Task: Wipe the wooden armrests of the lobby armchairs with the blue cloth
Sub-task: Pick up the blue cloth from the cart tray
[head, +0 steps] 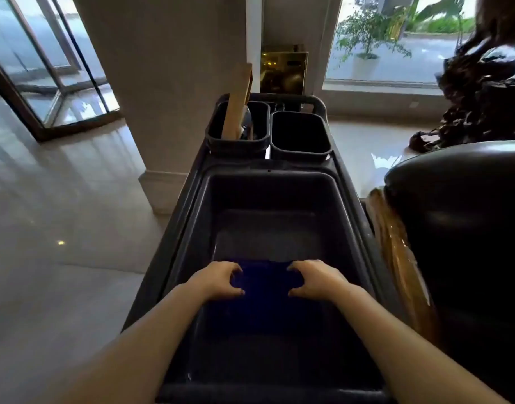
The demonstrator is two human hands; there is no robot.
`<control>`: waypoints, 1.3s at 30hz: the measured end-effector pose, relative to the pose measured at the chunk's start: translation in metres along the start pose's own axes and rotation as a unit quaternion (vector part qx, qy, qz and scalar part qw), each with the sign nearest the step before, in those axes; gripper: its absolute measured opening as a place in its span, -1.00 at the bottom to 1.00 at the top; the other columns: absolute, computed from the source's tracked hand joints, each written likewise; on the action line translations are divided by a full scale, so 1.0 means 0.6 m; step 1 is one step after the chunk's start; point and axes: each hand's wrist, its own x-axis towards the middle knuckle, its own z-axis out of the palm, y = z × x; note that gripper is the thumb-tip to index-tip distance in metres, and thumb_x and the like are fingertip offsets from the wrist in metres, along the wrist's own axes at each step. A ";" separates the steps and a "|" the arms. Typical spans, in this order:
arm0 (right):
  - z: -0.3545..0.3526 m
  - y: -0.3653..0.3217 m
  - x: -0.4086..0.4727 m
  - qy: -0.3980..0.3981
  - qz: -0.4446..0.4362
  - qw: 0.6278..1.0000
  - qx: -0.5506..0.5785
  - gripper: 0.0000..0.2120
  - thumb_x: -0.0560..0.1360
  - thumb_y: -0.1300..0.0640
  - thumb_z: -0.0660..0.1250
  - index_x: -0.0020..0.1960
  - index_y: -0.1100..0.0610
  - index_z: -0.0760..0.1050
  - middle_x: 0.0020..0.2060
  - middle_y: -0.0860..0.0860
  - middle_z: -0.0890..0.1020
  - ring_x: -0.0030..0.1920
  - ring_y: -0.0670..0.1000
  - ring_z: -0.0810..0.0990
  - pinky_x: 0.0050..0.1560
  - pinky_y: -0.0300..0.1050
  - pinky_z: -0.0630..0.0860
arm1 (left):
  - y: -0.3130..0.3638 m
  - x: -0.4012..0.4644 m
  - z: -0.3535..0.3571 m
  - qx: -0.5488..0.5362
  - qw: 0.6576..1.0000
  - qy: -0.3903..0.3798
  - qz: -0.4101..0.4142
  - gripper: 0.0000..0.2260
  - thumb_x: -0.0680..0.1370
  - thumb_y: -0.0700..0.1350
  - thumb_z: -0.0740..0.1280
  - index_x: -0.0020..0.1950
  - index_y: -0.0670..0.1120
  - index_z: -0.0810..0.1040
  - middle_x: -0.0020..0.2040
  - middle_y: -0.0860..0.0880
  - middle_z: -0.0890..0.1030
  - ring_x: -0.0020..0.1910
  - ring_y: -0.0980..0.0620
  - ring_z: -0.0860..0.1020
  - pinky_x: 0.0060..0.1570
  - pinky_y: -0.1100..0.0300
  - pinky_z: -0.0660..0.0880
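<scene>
A dark blue cloth (265,282) lies inside the deep grey tub of a cleaning cart (192,217). My left hand (218,279) grips the cloth's left edge with curled fingers. My right hand (316,279) grips its right edge the same way. Right of the cart stands a dark leather armchair (466,228); its glossy wooden armrest (396,249) runs along the cart's side.
Two small black bins (301,135) sit at the cart's far end; the left one (235,138) holds a wooden board. A beige pillar (163,83) rises ahead on the left, glass doors (46,68) beyond it. A dark carved sculpture (483,91) stands at right. The floor is polished.
</scene>
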 end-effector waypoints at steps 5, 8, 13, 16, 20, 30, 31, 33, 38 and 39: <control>0.040 0.030 0.059 -0.042 0.006 0.999 -0.021 -0.42 0.39 -0.11 0.38 0.35 -0.05 0.29 0.31 -0.03 0.45 0.25 0.04 0.43 0.04 -0.01 0.46 | -0.006 0.065 0.039 0.000 1.000 -0.006 -0.030 -0.49 0.41 0.07 0.39 0.33 0.02 0.38 0.27 -0.02 0.51 0.21 0.01 0.48 0.20 0.05 0.47; 0.056 0.041 0.084 -0.007 0.000 1.000 -0.028 -0.42 0.40 -0.09 0.38 0.36 -0.03 0.29 0.30 -0.01 0.43 0.25 0.05 0.43 0.04 -0.01 0.46 | -0.015 0.097 0.057 0.015 0.999 0.022 -0.031 -0.47 0.42 0.07 0.37 0.35 0.04 0.34 0.35 0.01 0.42 0.30 -0.01 0.40 0.22 0.03 0.43; 0.082 0.051 0.108 0.028 0.010 0.999 -0.025 -0.48 0.44 -0.02 0.35 0.35 0.05 0.32 0.30 0.03 0.43 0.29 0.08 0.36 0.14 0.03 0.47 | -0.026 0.129 0.091 0.023 0.998 0.020 -0.047 -0.40 0.44 0.03 0.36 0.44 0.00 0.23 0.47 -0.04 0.25 0.45 -0.04 0.21 0.39 -0.03 0.28; 0.100 0.055 0.112 0.057 0.015 0.998 -0.007 -0.60 0.47 0.10 0.33 0.29 0.11 0.40 0.25 0.04 0.45 0.25 0.07 0.35 0.09 0.01 0.50 | -0.032 0.134 0.112 0.010 0.997 0.053 -0.050 -0.47 0.49 -0.08 0.32 0.43 -0.02 0.25 0.46 -0.04 0.25 0.45 -0.02 0.18 0.40 0.04 0.27; 0.119 0.052 0.113 0.109 0.018 0.994 0.015 -0.77 0.48 0.24 0.27 0.13 0.16 0.49 0.11 0.06 0.51 0.13 0.08 0.41 0.00 -0.01 0.49 | -0.035 0.127 0.129 0.003 0.989 0.138 -0.044 -0.59 0.50 -0.22 0.28 0.34 -0.04 0.37 0.31 -0.01 0.41 0.30 0.02 0.34 0.27 0.13 0.38; 0.059 0.070 0.104 0.100 0.054 0.975 0.191 -0.82 0.34 0.28 0.39 -0.08 0.13 0.63 -0.13 0.08 0.68 -0.12 0.03 0.61 -0.10 -0.13 0.54 | -0.031 0.100 0.058 -0.126 0.986 0.086 -0.066 -0.77 0.37 -0.33 0.39 0.00 -0.13 0.60 0.07 -0.10 0.61 0.04 0.03 0.54 0.01 0.30 0.41; 0.045 0.069 0.098 0.110 0.051 0.973 0.195 -0.83 0.33 0.27 0.40 -0.10 0.11 0.64 -0.16 0.06 0.68 -0.15 0.01 0.61 -0.11 -0.13 0.56 | -0.029 0.093 0.042 -0.130 0.986 0.086 -0.060 -0.75 0.36 -0.31 0.41 0.00 -0.11 0.61 0.06 -0.09 0.62 0.02 0.05 0.55 0.02 0.30 0.41; 0.016 0.065 0.085 0.131 0.043 0.970 0.201 -0.84 0.31 0.25 0.42 -0.14 0.07 0.64 -0.24 0.00 0.66 -0.20 -0.03 0.60 -0.12 -0.12 0.57 | -0.022 0.080 0.009 -0.135 0.985 0.098 -0.049 -0.74 0.34 -0.27 0.45 0.00 -0.09 0.62 0.04 -0.08 0.64 0.03 0.04 0.57 0.06 0.26 0.43; -0.073 0.046 0.029 0.210 0.017 0.955 0.210 -0.83 0.29 0.28 0.40 -0.18 0.06 0.65 -0.35 -0.07 0.61 -0.25 -0.06 0.61 -0.20 -0.25 0.45 | 0.018 0.043 -0.074 -0.170 0.976 0.133 0.009 -0.75 0.31 -0.32 0.44 -0.06 -0.11 0.62 -0.03 -0.17 0.66 0.00 -0.08 0.61 0.14 0.05 0.51; -0.092 0.042 0.012 0.229 0.017 0.950 0.212 -0.82 0.28 0.29 0.40 -0.19 0.07 0.65 -0.35 -0.07 0.61 -0.26 -0.07 0.60 -0.19 -0.26 0.45 | 0.031 0.034 -0.089 -0.174 0.975 0.137 0.022 -0.75 0.31 -0.33 0.43 -0.07 -0.11 0.62 -0.04 -0.16 0.66 -0.01 -0.10 0.61 0.14 0.01 0.51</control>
